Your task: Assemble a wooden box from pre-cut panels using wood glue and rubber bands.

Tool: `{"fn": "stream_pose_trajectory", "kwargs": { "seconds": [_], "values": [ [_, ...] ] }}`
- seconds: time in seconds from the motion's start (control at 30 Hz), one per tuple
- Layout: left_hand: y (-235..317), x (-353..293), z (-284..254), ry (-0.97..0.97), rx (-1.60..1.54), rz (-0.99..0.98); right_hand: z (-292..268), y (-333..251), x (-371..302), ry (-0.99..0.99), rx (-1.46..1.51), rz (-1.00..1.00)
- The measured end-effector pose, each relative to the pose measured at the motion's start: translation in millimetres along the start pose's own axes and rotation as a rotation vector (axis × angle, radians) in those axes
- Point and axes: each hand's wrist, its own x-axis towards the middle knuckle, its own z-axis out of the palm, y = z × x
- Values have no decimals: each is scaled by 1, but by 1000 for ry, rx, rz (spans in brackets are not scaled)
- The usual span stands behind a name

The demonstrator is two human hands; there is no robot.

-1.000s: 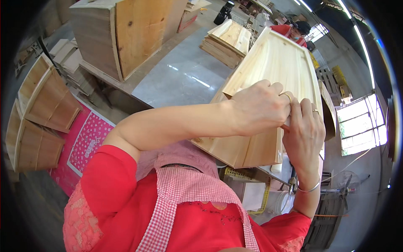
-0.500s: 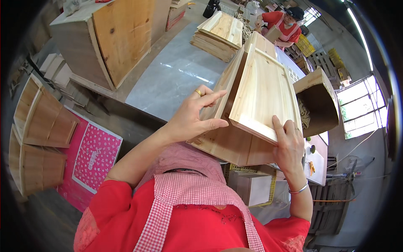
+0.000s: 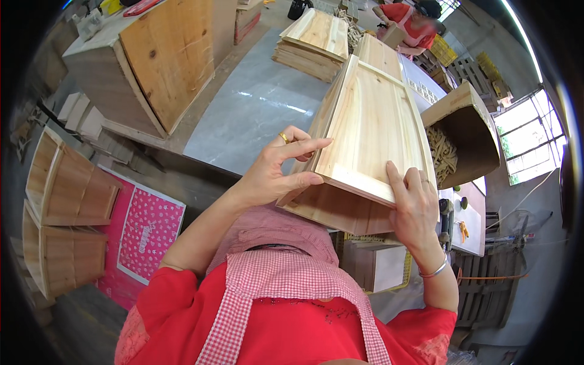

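I hold a pale wooden drawer-like tray [image 3: 365,134] up in front of me, its shallow framed face turned toward me. My left hand [image 3: 277,173] presses its fingers against the tray's left side near the lower corner, a ring on one finger. My right hand [image 3: 413,204] grips the lower right edge, fingers flat on the face, a bangle on the wrist. The tray hangs above a grey worktable [image 3: 249,115].
A stack of similar wooden panels [image 3: 310,42] lies farther along the table. A large wooden box [image 3: 152,61] stands at left, an open wooden crate [image 3: 468,134] with small pieces at right. Wooden drawers [image 3: 67,207] lean at lower left. Another person [image 3: 407,15] works beyond.
The tray has been turned and lowered slightly. My left hand shifted from covering the front edge to its left side, and my right hand moved onto the lower right edge.
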Motion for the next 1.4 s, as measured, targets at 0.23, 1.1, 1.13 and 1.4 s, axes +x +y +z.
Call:
{"fn": "stream_pose_trajectory", "kwargs": {
  "seconds": [0.23,1.1,1.13,1.4],
  "values": [
    [-15,6,1,-10,38,66,8,2,-6,56,36,52],
    [16,5,-8,-32,369,31,16,11,-40,379,251,110],
    [18,6,-9,-70,431,47,20,17,-57,455,401,240],
    [17,9,-4,-83,447,55,83,13,-122,645,1020,676]
  ]
}}
